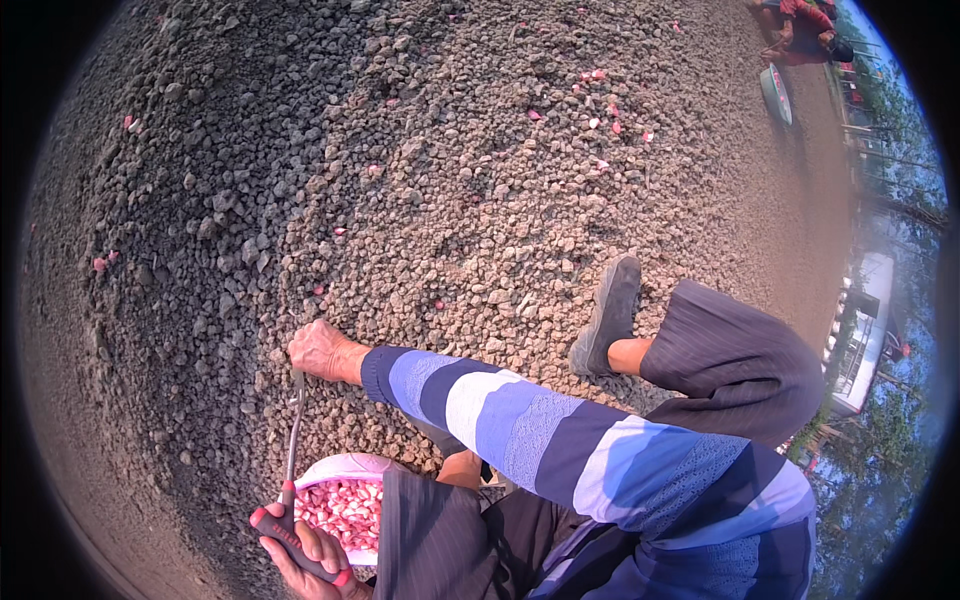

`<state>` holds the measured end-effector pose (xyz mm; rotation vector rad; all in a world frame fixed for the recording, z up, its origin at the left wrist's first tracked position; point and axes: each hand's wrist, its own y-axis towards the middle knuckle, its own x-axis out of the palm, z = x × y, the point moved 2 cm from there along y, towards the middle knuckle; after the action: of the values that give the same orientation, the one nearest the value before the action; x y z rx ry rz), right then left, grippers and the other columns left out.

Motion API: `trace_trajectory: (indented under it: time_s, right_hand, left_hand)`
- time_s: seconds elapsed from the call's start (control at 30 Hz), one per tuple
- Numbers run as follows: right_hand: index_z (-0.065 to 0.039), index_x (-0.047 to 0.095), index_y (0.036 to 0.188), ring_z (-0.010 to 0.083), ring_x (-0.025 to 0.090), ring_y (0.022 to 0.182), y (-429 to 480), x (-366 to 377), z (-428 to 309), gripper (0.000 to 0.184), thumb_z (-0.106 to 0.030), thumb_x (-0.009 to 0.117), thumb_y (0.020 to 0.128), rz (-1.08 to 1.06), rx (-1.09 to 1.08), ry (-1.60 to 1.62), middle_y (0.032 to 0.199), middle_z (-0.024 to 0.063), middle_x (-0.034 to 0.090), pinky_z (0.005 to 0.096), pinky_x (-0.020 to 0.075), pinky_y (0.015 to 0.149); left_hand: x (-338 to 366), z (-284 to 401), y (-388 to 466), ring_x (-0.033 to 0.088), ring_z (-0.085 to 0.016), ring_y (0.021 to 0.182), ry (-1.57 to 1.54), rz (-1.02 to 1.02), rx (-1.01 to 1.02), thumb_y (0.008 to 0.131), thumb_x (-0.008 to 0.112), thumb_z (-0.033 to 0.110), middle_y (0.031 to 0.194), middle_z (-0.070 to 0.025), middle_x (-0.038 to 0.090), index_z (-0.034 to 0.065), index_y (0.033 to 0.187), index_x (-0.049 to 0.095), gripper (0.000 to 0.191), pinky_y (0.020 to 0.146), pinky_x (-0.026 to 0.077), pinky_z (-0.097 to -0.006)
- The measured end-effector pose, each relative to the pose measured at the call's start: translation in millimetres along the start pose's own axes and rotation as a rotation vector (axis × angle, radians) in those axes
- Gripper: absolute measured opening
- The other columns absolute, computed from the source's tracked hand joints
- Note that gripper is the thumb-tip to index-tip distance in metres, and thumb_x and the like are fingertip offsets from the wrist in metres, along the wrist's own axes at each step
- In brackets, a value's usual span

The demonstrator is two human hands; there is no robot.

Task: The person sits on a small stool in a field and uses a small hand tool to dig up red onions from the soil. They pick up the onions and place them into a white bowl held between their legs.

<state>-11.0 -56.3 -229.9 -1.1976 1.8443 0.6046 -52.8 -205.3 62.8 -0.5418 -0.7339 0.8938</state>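
Note:
My left hand (304, 555) grips the dark grey and red handle of a small hand tool (294, 439) with an angled grip. Its thin metal shaft runs out to a bent tip at the soil. Beside that tip my right hand (324, 351) is low against the cloddy ground, fingers curled downward; whatever they hold is hidden. The right arm, in a striped blue and white sleeve (517, 427), reaches across in front of me. Beside my left hand stands a pale pink basin (349, 465), partly covered by my trouser leg. It holds many pink-and-white cloves (345, 514), apparently garlic.
Loose, lumpy soil (450, 225) spreads before me, with scattered pink cloves (592, 75). My shoe (609, 319) is planted on it at the right. Farther off, another person (806, 30) bends near a pale basin (776, 94). A white vehicle (866, 330) and trees are at the right rim.

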Motion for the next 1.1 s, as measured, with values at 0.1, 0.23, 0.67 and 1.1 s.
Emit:
trace_trajectory:
  time_s: [0.1,0.23,0.67,1.1]
  right_hand:
    - [-0.010,0.071,0.074,0.0225,0.069,0.076,5,8,-6,0.009,-0.018,0.065,0.075,-0.023,0.034,0.005,0.074,0.0040,0.069,0.0377,0.0511,0.058]
    - [-0.010,0.070,0.072,0.0220,0.067,0.075,2,16,-4,0.010,-0.018,0.064,0.075,0.037,0.046,0.001,0.073,0.0033,0.067,0.0382,0.0490,0.061]
    - [-0.006,0.062,0.081,0.0293,0.065,0.064,-106,-195,224,0.021,-0.027,0.067,0.085,0.344,0.314,0.137,0.073,0.0101,0.063,0.0417,0.0517,0.055]
    - [-0.019,0.070,0.097,0.0344,0.067,0.097,-261,-353,507,0.022,-0.010,0.054,0.087,0.567,0.946,-0.334,0.105,0.0087,0.068,0.0468,0.0531,0.080]
  left_hand:
    - [-1,0,-17,0.040,-0.010,0.048,0.053,-0.024,-0.062,0.107,0.032,0.046,0.070,-0.0026,0.045,0.0062,0.134,0.039,0.048,0.035,0.036,-0.0216]
    - [9,3,-31,0.039,-0.010,0.046,0.081,-0.003,-0.030,0.107,0.035,0.045,0.066,-0.0014,0.044,0.0073,0.134,0.040,0.047,0.038,0.036,-0.0230]
    - [102,-22,21,0.045,-0.009,0.049,0.593,-0.362,-0.051,0.097,0.060,0.029,0.064,-0.0022,0.050,0.0014,0.126,0.053,0.041,0.043,0.034,-0.0202]
    - [129,-110,60,0.049,-0.011,0.047,0.652,-0.579,-0.180,0.091,0.066,0.040,0.063,-0.0070,0.057,-0.0029,0.125,0.053,0.056,0.048,0.039,-0.0230]
